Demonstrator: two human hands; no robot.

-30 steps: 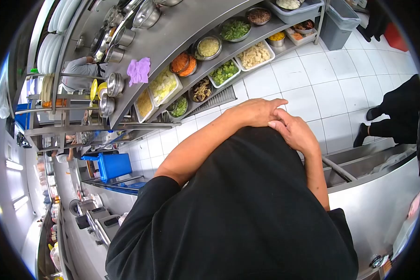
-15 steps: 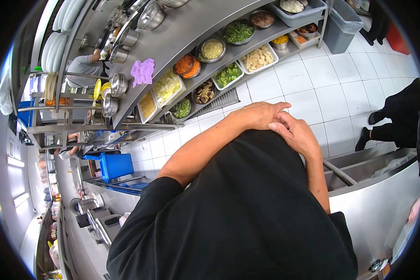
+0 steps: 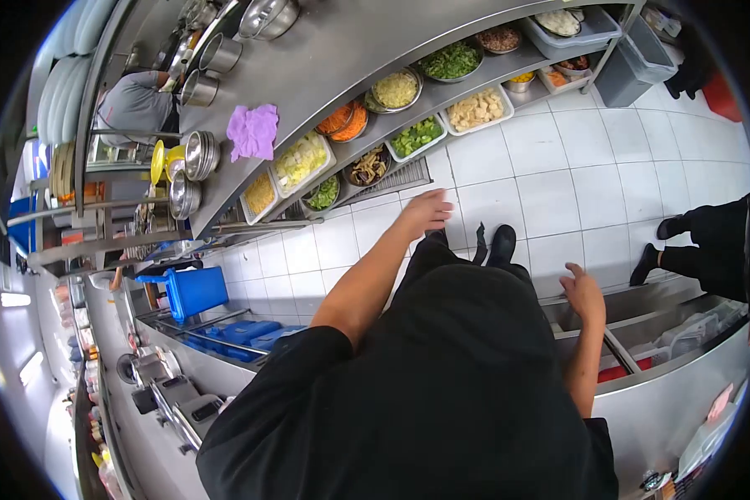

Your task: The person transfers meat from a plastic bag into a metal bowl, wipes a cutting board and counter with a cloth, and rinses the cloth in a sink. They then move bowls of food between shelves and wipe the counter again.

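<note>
Shelf of food trays runs across the top, and the left hand hangs near it with fingers spread, holding nothing. Below are black shoes on the white tile floor. The right hand, open and empty, hovers over the steel sink.

Bare floor lies open ahead. Trays crowd the shelf. The counter blocks the right side.
</note>
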